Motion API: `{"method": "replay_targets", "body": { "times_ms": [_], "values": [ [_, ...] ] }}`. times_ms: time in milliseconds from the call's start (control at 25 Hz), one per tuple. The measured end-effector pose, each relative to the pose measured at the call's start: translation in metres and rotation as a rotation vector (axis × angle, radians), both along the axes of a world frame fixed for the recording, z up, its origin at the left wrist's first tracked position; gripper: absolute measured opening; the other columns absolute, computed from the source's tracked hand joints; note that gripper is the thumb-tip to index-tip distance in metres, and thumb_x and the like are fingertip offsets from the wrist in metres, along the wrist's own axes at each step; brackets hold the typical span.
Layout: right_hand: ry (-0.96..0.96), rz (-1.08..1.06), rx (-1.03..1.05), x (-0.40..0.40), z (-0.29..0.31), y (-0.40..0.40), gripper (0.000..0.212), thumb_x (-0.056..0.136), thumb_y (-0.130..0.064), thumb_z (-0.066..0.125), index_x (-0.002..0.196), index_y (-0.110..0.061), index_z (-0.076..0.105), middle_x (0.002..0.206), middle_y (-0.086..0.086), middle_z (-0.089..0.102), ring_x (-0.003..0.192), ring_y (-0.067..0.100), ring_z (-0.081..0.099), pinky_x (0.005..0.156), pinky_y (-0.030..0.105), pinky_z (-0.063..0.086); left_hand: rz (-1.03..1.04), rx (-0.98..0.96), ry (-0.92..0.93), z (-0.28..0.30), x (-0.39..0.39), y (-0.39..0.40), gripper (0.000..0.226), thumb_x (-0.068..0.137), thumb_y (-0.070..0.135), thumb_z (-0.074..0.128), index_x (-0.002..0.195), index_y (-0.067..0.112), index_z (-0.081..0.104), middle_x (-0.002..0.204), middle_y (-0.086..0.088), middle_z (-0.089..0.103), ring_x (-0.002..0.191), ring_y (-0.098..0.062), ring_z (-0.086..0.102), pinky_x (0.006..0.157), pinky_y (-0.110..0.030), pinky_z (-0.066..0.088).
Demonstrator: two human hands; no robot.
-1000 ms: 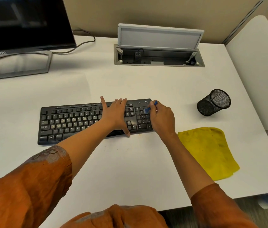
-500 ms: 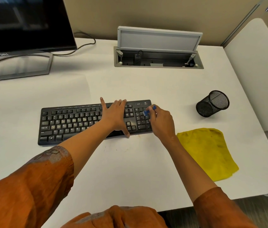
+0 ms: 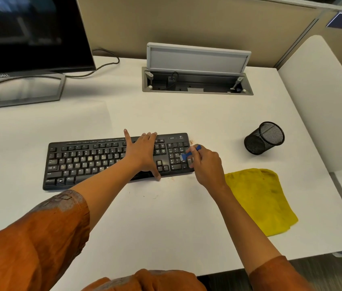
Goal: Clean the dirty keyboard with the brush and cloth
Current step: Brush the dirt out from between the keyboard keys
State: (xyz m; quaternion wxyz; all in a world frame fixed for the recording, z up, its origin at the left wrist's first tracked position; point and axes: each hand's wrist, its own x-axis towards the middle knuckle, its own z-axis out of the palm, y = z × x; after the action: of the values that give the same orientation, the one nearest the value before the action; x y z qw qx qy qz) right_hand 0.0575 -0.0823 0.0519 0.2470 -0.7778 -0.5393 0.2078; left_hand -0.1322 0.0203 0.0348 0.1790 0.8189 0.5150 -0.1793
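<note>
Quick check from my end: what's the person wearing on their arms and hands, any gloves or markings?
No gloves: the left hand and right hand are bare, as are both forearms. Loose rust-orange sleeves end near the elbows; the left one shows a faded grey pattern near its hem.

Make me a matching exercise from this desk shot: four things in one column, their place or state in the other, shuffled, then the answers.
Things
1. brush
2. yellow cloth
3. mesh pen cup
4. left hand

Places or states
A. lying on its side, right of the keyboard
B. flat on the desk, untouched
C. spread flat on the keys
D. pinched in the right hand, over the number pad

Pairs: 1-D, 2-B, 3-A, 4-C
</note>
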Motion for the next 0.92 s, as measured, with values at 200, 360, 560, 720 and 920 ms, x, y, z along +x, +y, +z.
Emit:
{"method": "replay_targets", "body": {
  "times_ms": [200,360,560,720,920],
  "values": [
    [-0.087,0.082,-0.129,0.006,-0.006,-0.012,0.038,0.107,-0.038,0.038,0.099,-0.018,0.070,0.084,0.003,0.074,0.073,0.018,0.068,0.071,0.036,0.057,0.000,-0.009,0.009,0.002,0.000,-0.001,0.158,0.049,0.077,0.087,0.164,0.017,-0.002,0.172,-0.004,0.009,0.159,-0.020,0.004,0.108,-0.077,-0.017],
    [-0.119,0.069,-0.108,0.007,-0.007,-0.019,0.039,0.106,-0.039,0.037,0.099,-0.017,0.068,0.088,0.006,0.074,0.073,0.021,0.069,0.070,0.041,0.058,0.004,-0.009,0.010,0.003,0.000,-0.001,0.158,0.049,0.077,0.087,0.164,0.017,-0.002,0.172,-0.004,0.009,0.159,-0.020,0.004,0.108,-0.077,-0.017],
    [-0.058,0.009,-0.038,-0.002,-0.007,-0.021,0.037,0.106,-0.039,0.038,0.102,-0.019,0.069,0.086,0.004,0.074,0.072,0.019,0.069,0.066,0.042,0.058,0.011,-0.011,0.007,0.005,0.001,-0.003,0.156,0.050,0.076,0.088,0.164,0.017,-0.002,0.172,-0.004,0.010,0.159,-0.020,0.005,0.109,-0.076,-0.017],
    [-0.036,-0.030,0.034,-0.005,-0.008,-0.020,0.035,0.106,-0.034,0.040,0.096,-0.015,0.069,0.082,0.006,0.073,0.071,0.021,0.068,0.064,0.043,0.058,0.012,-0.016,0.010,0.005,0.001,-0.003,0.156,0.050,0.075,0.088,0.164,0.017,-0.002,0.172,-0.004,0.009,0.159,-0.020,0.005,0.109,-0.077,-0.016],
    [-0.039,-0.047,-0.039,-0.013,-0.007,-0.022,0.040,0.107,-0.032,0.040,0.095,-0.009,0.070,0.084,0.009,0.073,0.072,0.021,0.067,0.066,0.038,0.058,0.014,-0.016,0.012,0.005,0.001,-0.003,0.156,0.050,0.075,0.088,0.164,0.017,-0.003,0.172,-0.005,0.009,0.159,-0.021,0.005,0.110,-0.077,-0.015]
  ]
}}
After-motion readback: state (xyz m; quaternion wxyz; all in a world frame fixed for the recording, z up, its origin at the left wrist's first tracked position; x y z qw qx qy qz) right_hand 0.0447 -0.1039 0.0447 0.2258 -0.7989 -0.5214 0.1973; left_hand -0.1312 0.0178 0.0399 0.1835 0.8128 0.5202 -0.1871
